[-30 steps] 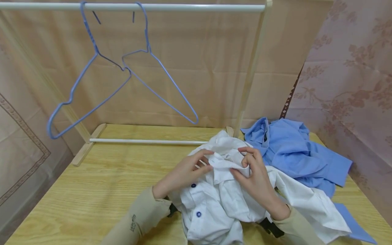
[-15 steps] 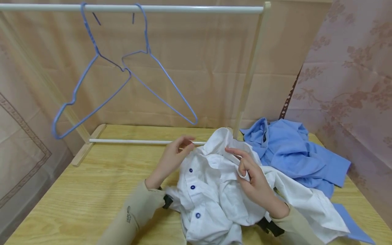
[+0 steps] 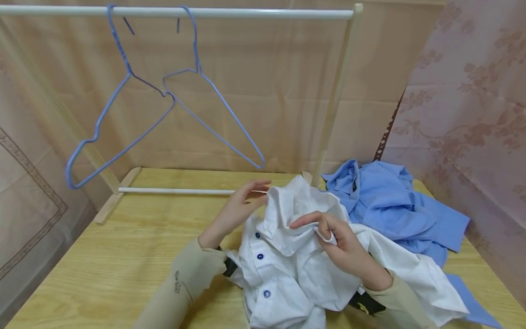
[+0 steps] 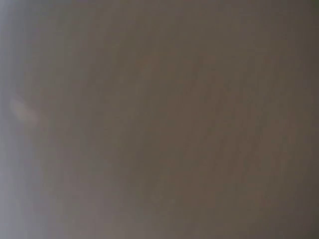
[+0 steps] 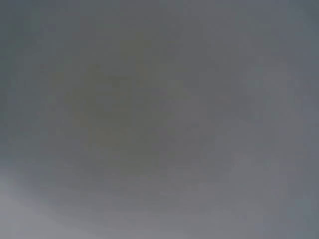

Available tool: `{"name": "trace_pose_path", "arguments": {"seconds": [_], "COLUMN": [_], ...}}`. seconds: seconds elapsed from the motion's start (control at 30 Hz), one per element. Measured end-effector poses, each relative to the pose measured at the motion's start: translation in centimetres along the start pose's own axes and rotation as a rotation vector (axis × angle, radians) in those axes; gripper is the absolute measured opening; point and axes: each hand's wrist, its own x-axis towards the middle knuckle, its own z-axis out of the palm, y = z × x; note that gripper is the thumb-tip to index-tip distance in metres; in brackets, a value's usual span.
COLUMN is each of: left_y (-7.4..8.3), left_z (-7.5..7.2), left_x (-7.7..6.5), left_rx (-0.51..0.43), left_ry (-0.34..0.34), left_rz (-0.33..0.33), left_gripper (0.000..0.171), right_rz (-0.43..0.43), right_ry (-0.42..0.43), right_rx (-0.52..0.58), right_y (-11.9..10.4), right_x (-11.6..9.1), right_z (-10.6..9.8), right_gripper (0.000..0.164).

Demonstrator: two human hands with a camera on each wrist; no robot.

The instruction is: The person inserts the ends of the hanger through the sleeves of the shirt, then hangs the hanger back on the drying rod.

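A crumpled white shirt (image 3: pixel 283 278) with dark blue buttons lies on the table in front of me in the head view. My right hand (image 3: pixel 347 249) pinches a fold at its collar opening, index finger stretched across the cloth. Beside the raised collar (image 3: pixel 283 205), on its left, is my left hand (image 3: pixel 236 210). Its fingers are loosely bent, with no cloth seen between them; whether the fingertips touch the collar I cannot tell. Both wrist views are dark blurs that show no detail.
Two blue hangers, a left one (image 3: pixel 98 123) and a right one (image 3: pixel 232 114), hang from the white rail (image 3: pixel 267 13) of a rack. A blue shirt (image 3: pixel 394 205) is heaped at the right on the wooden table (image 3: pixel 123 256). A white sleeve (image 3: pixel 419 269) stretches rightward.
My left hand let go of the collar area, moved left, then came back slightly right towards the collar. The right hand keeps its pinch, and the collar now stands up more on the left.
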Motion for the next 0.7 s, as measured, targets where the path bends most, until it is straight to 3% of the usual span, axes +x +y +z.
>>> {"name": "trace_pose_path", "arguments": {"seconds": [0.2, 0.33, 0.43, 0.57, 0.7], "left_y": [0.2, 0.0, 0.0, -0.1, -0.3], "left_z": [0.3, 0.1, -0.6, -1.7, -2.0], "left_x": [-0.2, -0.1, -0.2, -0.5, -0.6], "left_rx": [-0.016, 0.057, 0.095, 0.119, 0.194], "left_ry": [-0.078, -0.043, -0.011, -0.031, -0.107], "left_rz": [0.038, 0.031, -0.011, -0.046, 0.026], "left_gripper": [0.038, 0.041, 0.046, 0.044, 0.041], "right_rz": [0.009, 0.035, 0.023, -0.018, -0.025], "right_ry": [-0.043, -0.022, -0.010, 0.024, 0.011], "right_rx": [0.022, 0.000, -0.008, -0.011, 0.003], "right_y": [-0.5, -0.6, -0.7, -0.8, -1.0], "right_x": [0.2, 0.1, 0.2, 0.3, 0.3], "right_z": [-0.2, -0.3, -0.5, -0.7, -0.7], "right_gripper": [0.038, 0.039, 0.039, 0.038, 0.038]}}
